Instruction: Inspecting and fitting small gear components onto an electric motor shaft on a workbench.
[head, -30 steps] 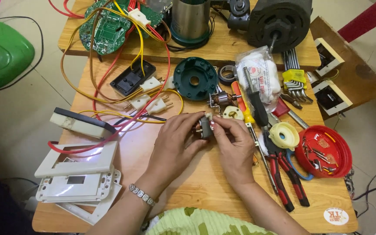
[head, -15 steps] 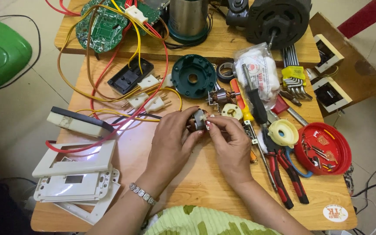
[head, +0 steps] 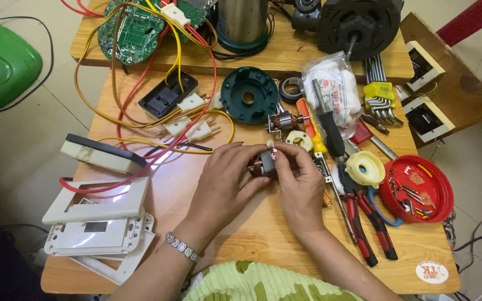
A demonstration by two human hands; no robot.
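My left hand (head: pixel 224 181) and my right hand (head: pixel 299 187) meet over the middle of the wooden table (head: pixel 263 239). Between their fingertips they hold a small dark motor part (head: pixel 266 161) with a pale tip on top. Just beyond it lie a small copper-wound armature (head: pixel 283 122) and a cream plastic gear piece (head: pixel 298 139). A bracelet sits on my left wrist.
A dark green round housing (head: pixel 249 95), black switch box (head: pixel 165 97), white plugs (head: pixel 193 131) with red and yellow wires, green circuit board (head: pixel 132 30), white panel frames (head: pixel 96 220), red lid with screws (head: pixel 417 189), red-handled pliers (head: pixel 364 223), hex keys (head: pixel 377 92), black motor (head: pixel 358 22).
The view has drifted slightly; both hands stay together on the small part, with the fingers shifting their hold on it a little.
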